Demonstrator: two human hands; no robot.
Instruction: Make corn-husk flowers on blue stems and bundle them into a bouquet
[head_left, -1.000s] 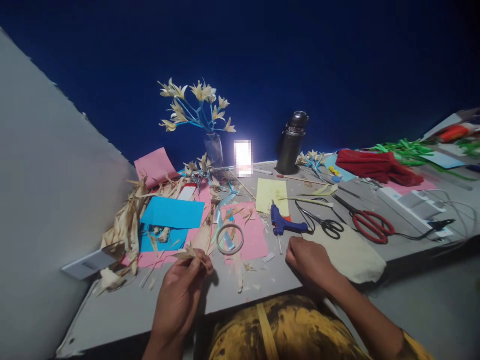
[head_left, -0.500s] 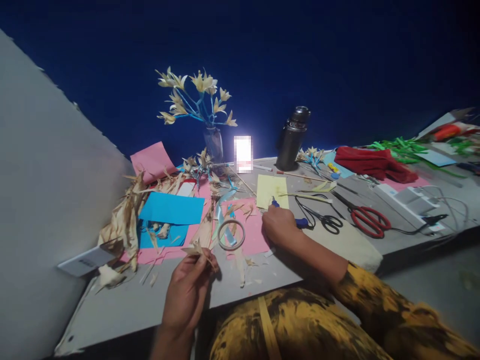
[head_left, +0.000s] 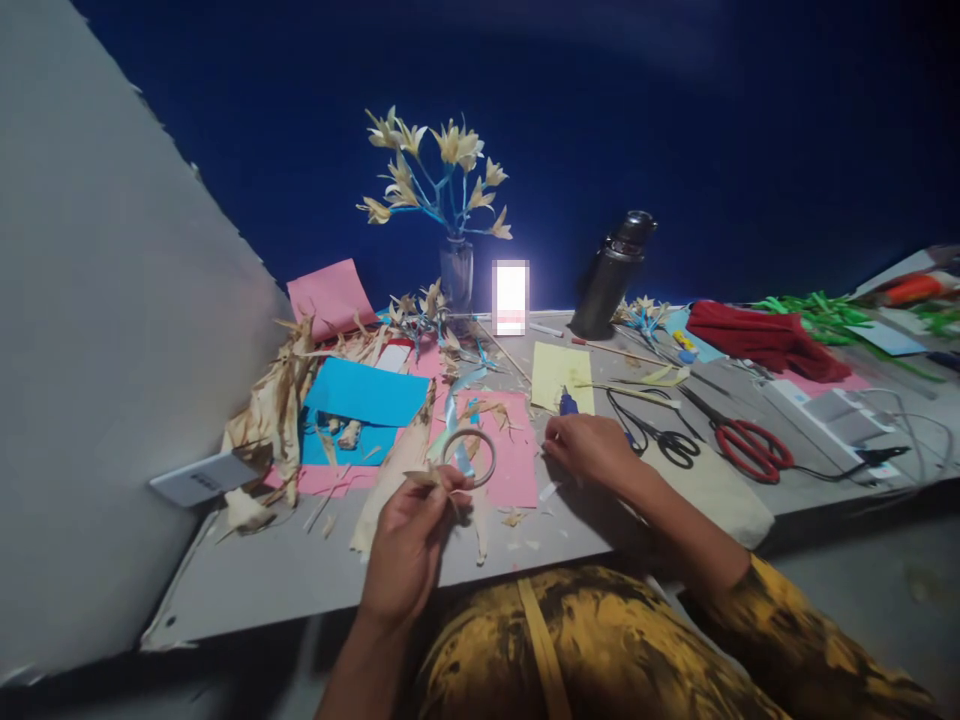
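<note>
Hands: left hand (head_left: 409,545) pinching pointed, tan husk (head_left: 422,478) | right hand (head_left: 589,447) curled, hold unclear

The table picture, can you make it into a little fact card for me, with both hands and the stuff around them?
Left hand: pinching a pale dried-leaf piece
Right hand: covering most of a blue glue gun; can't tell if its grip is closed
Scissors: black pair and red-handled pair
Vase: glass, upright, holding cream flowers on blue stems
Flask: dark, near the blue wall
</note>
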